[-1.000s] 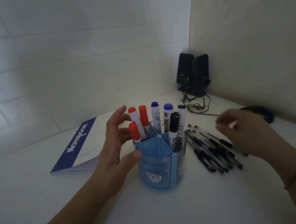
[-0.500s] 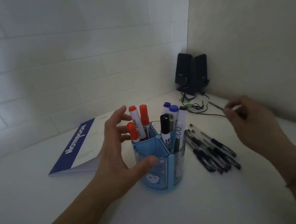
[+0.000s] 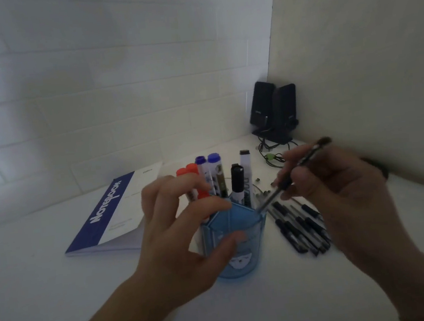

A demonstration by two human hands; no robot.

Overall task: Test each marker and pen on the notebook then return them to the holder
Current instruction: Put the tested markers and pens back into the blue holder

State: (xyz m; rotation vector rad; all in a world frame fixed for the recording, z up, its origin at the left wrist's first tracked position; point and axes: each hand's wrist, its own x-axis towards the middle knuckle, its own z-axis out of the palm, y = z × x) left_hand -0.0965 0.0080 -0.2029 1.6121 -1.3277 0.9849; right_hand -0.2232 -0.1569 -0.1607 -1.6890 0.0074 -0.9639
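Note:
A blue translucent pen holder (image 3: 240,238) stands at the centre of the white desk, with red, blue and black markers (image 3: 238,183) upright in it. My left hand (image 3: 179,231) curls round the holder's left side, thumb on its front. My right hand (image 3: 339,188) pinches a black pen (image 3: 290,178), held slanted with its lower tip at the holder's right rim. Several black pens (image 3: 302,229) lie in a row on the desk right of the holder. A closed notebook (image 3: 114,212) with a blue cover band lies to the left.
Two black speakers (image 3: 274,112) with tangled cables (image 3: 273,157) stand in the back corner where the walls meet. A dark object (image 3: 379,167) peeks out behind my right wrist. The beige side wall runs close along the right.
My right hand has lifted one pen from the row and brought it left and down to the holder's rim. My left hand has closed more tightly round the holder, which has turned.

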